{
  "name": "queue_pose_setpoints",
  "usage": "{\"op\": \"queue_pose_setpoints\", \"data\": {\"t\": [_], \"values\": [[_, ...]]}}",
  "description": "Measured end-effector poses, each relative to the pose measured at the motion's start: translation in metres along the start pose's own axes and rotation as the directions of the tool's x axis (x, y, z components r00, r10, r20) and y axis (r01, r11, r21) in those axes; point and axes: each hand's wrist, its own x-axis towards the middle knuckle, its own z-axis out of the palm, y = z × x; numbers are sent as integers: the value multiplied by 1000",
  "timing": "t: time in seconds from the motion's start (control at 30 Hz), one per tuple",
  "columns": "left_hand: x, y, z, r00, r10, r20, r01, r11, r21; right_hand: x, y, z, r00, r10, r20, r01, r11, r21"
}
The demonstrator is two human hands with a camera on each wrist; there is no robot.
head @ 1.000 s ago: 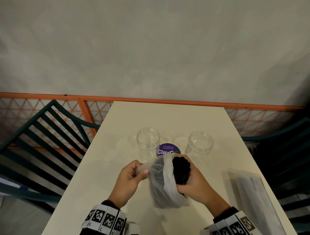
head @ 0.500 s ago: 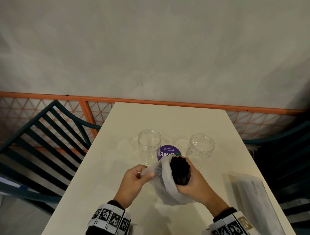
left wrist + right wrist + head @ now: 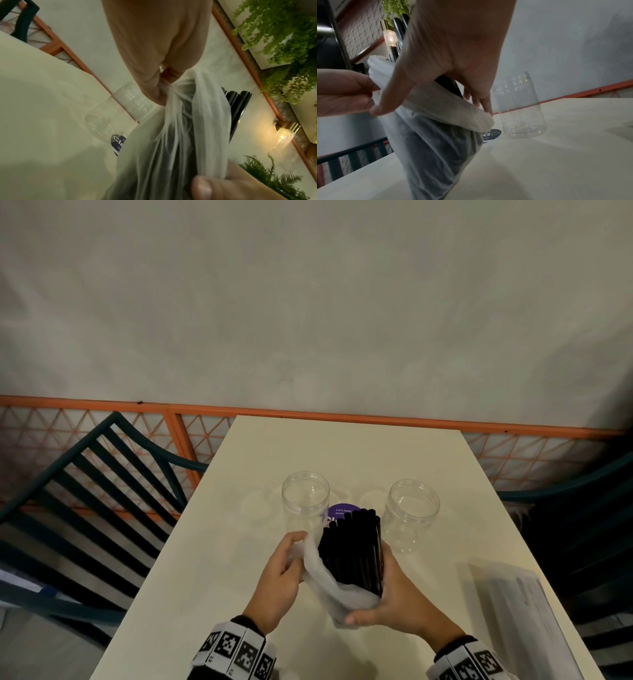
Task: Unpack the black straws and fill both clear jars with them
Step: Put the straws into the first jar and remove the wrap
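Note:
A bundle of black straws (image 3: 352,549) stands tilted over the table's middle, its upper half sticking out of a thin white plastic bag (image 3: 329,587). My left hand (image 3: 281,573) pinches the bag's rim on the left and holds it low beside the bundle. My right hand (image 3: 394,601) grips the bundle through the bag near its lower end, thumb across the bag's bottom. Two clear jars, the left jar (image 3: 305,498) and the right jar (image 3: 412,515), stand open just beyond the straws. The right wrist view shows the bag (image 3: 433,142) hanging down and the right jar (image 3: 520,108) beside it.
A purple round sticker (image 3: 342,510) lies on the cream table (image 3: 342,450) between the jars. A flat clear packet (image 3: 524,611) lies near the table's right edge. Dark slatted chairs (image 3: 85,508) flank the table, and an orange railing (image 3: 308,414) runs behind it.
The bag has been pulled down off the straws. Only their tips showed before; now about half their length stands bare. My right hand has slid lower on the bundle.

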Motion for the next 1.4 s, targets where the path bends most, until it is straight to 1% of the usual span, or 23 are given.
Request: {"op": "queue_pose_setpoints", "data": {"t": [0.13,0.2,0.3,0.43,0.5,0.57,0.63,0.67,0.7,0.73,0.77,0.8,0.83,0.87,0.9,0.93,0.97,1.0,1.07,1.13,1.17,1.33,1.4], "values": [[-4,-2,3,996,-54,72,61,992,-110,3,15,-1,999,36,17,-34,994,-102],[-5,-2,3,994,-35,108,44,996,-80,2,19,-1,1000,30,-4,-30,985,-171],[-4,-8,0,995,-29,100,36,997,-68,2,20,0,999,52,-12,-54,969,-239],[-3,-18,-2,990,-81,116,97,986,-138,2,22,3,995,92,37,-83,975,-207],[-4,-17,-4,986,-107,124,115,992,-58,1,24,3,985,135,104,-116,979,-168],[-5,-14,-12,974,-166,152,148,981,122,-1,26,3,980,155,122,-135,979,-154],[-5,-5,-28,941,-257,218,177,927,331,-2,27,4,981,161,106,-147,981,-130],[-6,4,-36,933,-271,236,161,902,401,-2,27,4,983,156,100,-144,982,-123],[-6,15,-41,941,-239,239,115,892,437,-2,28,5,985,151,90,-139,982,-126],[-6,30,-43,962,-152,226,32,888,459,-2,28,5,986,143,80,-132,982,-136],[-6,47,-39,977,-22,210,-85,870,486,-1,28,6,987,141,73,-129,980,-152],[-8,63,-29,970,131,204,-221,820,527,0,29,7,987,141,74,-128,979,-161],[-10,76,-16,938,268,220,-346,739,579,1,29,9,987,140,76,-126,978,-164],[-11,84,0,895,363,259,-441,636,633,3,30,10,988,136,70,-123,979,-165],[-13,89,16,858,409,310,-501,534,681,3,31,11,990,126,57,-115,979,-169],[-14,87,31,839,414,352,-526,456,718,4,30,12,993,112,48,-102,979,-175],[-12,82,44,838,391,382,-529,407,744,4,28,13,994,95,53,-84,981,-175],[-9,73,54,845,347,406,-520,362,773,4,26,13,995,78,67,-65,982,-176],[-4,57,65,882,193,429,-468,267,842,4,25,15,994,61,93,-43,981,-191],[2,48,68,912,70,404,-409,233,882,4,29,17,993,80,91,-59,976,-208],[3,47,69,917,61,394,-397,231,888,3,32,18,993,85,83,-66,976,-208],[-2,56,63,901,194,389,-428,243,870,4,36,19,994,73,76,-56,977,-204],[-1,54,60,899,180,400,-433,209,877,5,35,21,995,68,74,-50,975,-217]]}}
